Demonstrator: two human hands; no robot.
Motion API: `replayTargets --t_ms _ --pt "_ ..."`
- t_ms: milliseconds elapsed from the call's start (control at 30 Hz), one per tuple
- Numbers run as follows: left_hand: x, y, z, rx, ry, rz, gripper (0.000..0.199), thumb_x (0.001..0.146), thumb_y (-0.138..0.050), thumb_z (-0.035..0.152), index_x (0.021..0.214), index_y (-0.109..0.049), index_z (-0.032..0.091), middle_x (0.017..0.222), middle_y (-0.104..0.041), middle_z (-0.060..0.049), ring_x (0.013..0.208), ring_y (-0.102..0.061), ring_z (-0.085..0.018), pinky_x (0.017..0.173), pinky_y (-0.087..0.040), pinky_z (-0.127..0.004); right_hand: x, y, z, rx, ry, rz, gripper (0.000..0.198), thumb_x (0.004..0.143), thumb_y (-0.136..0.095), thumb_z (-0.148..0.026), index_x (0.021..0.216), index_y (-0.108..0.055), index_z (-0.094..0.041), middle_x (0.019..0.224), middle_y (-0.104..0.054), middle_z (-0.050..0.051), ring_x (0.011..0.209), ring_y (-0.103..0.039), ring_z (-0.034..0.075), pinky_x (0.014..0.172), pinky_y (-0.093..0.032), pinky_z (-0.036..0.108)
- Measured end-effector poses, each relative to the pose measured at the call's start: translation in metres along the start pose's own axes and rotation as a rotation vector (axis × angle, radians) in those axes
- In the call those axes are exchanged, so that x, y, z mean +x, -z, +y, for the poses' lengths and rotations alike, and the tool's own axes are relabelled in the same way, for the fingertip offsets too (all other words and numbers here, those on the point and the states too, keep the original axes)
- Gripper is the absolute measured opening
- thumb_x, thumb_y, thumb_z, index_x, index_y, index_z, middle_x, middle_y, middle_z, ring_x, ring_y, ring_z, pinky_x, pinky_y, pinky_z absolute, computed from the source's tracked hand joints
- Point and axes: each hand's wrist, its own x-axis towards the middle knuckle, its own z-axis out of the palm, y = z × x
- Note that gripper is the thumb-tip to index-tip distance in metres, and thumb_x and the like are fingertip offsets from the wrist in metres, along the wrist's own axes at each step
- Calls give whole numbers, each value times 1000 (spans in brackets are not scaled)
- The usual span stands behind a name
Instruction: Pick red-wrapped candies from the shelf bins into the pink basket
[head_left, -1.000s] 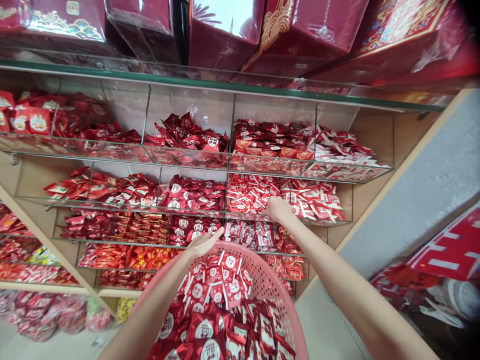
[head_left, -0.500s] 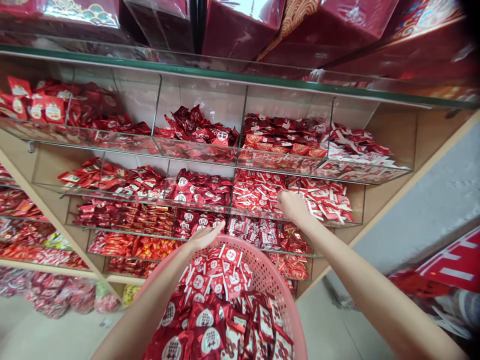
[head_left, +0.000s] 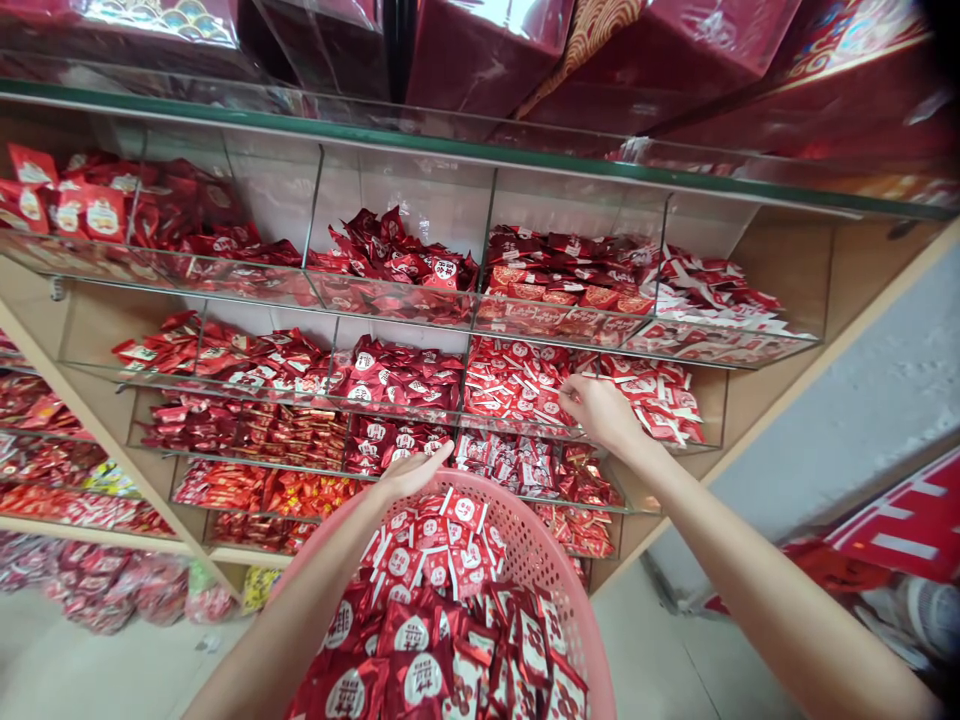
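Observation:
My left hand [head_left: 411,474] grips the far rim of a pink perforated plastic basket [head_left: 551,535], its thumb stretched along the edge. Inside the basket lie red-and-white wrapped packets [head_left: 435,545], with darker red packets [head_left: 412,640] nearer me. My right hand [head_left: 604,412] reaches over the front edge of a clear shelf bin, beside a heap of small red-and-white packets [head_left: 510,385]. Its fingers are curled together in a pinch near the packets; what they hold, if anything, is hidden.
Tiered glass shelves with clear dividers [head_left: 315,215] hold several heaps of red packets. A thick green-edged glass shelf [head_left: 450,143] carries large dark red boxes [head_left: 487,60] above. Bagged sweets [head_left: 97,590] lie on the floor at left. A grey wall [head_left: 847,430] stands at right.
My right hand has shifted slightly right and back along the bin, and its fingers show more clearly. My left hand and the basket stay in place.

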Motion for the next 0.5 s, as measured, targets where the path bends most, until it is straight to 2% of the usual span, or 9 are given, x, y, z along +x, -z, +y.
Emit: replayTargets --t_ms 100,167,300,367,500 --pt "3 -2 -4 -10 11 5 91 67 -4 79 110 -61 23 122 -52 -9 116 -43 -32 94 -32 -41 -8 5 -12 106 37 72 19 81 -43 -26 86 -60 -20 77 -65 4 71 -58 17 62 -34 23" --pt "7 -4 -8 -32 20 5 91 67 -5 79 117 -56 23 126 -48 -9 119 -40 -31 96 -30 -41 -17 4 -25 230 115 96 19 82 -42 -26 86 -59 -20 74 -65 2 63 -57 14 61 -35 22" --pt "14 -6 -17 -74 12 -7 92 67 -4 79 118 -55 22 126 -48 -7 119 -40 -29 97 -30 -38 -41 -17 -58 450 282 -18 19 83 -39 -24 81 -57 -19 70 -63 -1 55 -53 10 57 -36 19" --pt "14 -6 -17 -78 4 -6 92 67 -5 79 113 -59 20 123 -51 -7 117 -43 -28 95 -32 -35 -51 -34 -75 426 317 -74 17 84 -40 -23 82 -56 -19 74 -63 0 60 -54 11 59 -37 20" --pt "9 -5 -13 -62 -19 -1 90 69 -5 77 104 -64 19 115 -57 -7 111 -49 -26 92 -35 -33 -64 -63 -102 139 374 -146 15 84 -40 -17 88 -55 -18 87 -61 6 71 -59 16 60 -40 24"
